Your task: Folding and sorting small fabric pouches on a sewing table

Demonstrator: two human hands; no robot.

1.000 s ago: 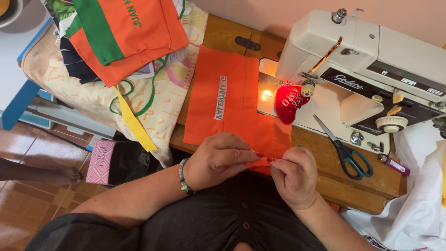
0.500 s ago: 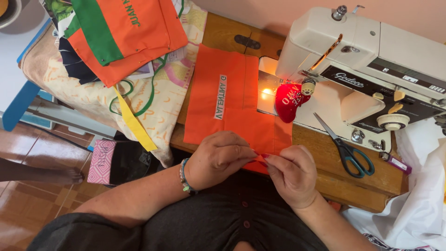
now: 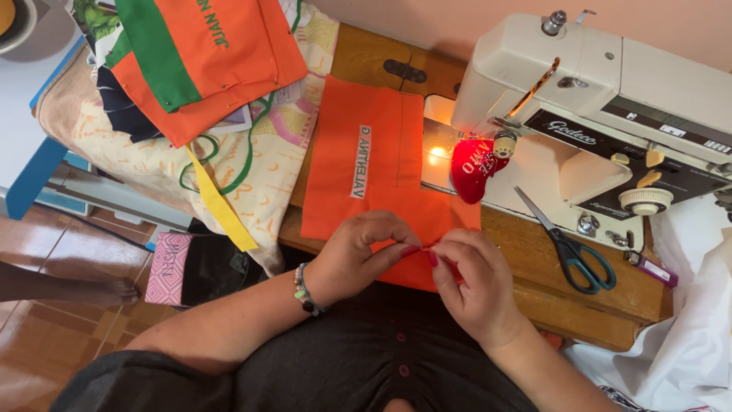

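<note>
Wooden sewing table [image 3: 534, 259], machine lamp on: your left hand [image 3: 358, 255] and right hand [image 3: 476, 286] have closed in since a second ago, fingertips now pinched together on the near edge of the orange fabric [image 3: 374, 168], scissors [image 3: 568, 244] untouched beside it

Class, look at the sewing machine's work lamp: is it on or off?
On: the lamp glows bright yellow under the sewing machine.

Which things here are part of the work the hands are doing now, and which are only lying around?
In use:
- orange fabric, its near edge pinched by the left hand and right hand
- sewing machine, lamp on, the fabric lying beside it

Lying about:
- scissors on the wooden table
- orange and green pieces
- yellow strip
- red pincushion
</note>
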